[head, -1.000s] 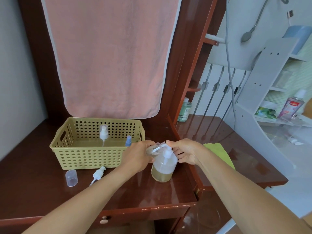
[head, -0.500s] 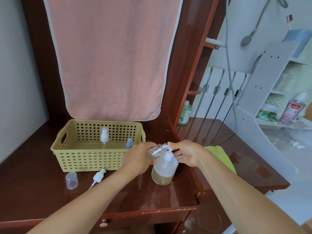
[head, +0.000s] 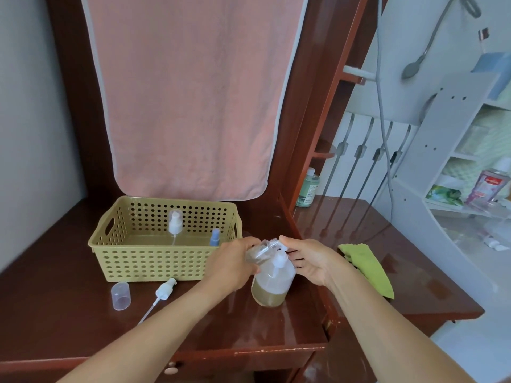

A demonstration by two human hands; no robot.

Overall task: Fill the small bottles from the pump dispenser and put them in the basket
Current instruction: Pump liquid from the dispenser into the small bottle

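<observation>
The pump dispenser (head: 272, 284), a clear bottle about a third full of brownish liquid, stands on the dark wooden desk. My left hand (head: 232, 264) grips a small clear bottle (head: 258, 251), tilted with its open neck up against the white pump head. My right hand (head: 308, 259) curls round the pump head, thumb touching the small bottle's neck. The yellow perforated basket (head: 166, 262) sits to the left. Inside it stand a small bottle with a white pump top (head: 175, 225) and a small blue-topped bottle (head: 214, 237).
A clear cap (head: 120, 295) and a loose white pump top with tube (head: 165, 290) lie in front of the basket. A green cloth (head: 367, 268) lies to the right, a green bottle (head: 308, 189) behind. A pink towel (head: 188, 92) hangs above.
Both hands stay at the dispenser with the small bottle held to the pump; only the view has shifted slightly.
</observation>
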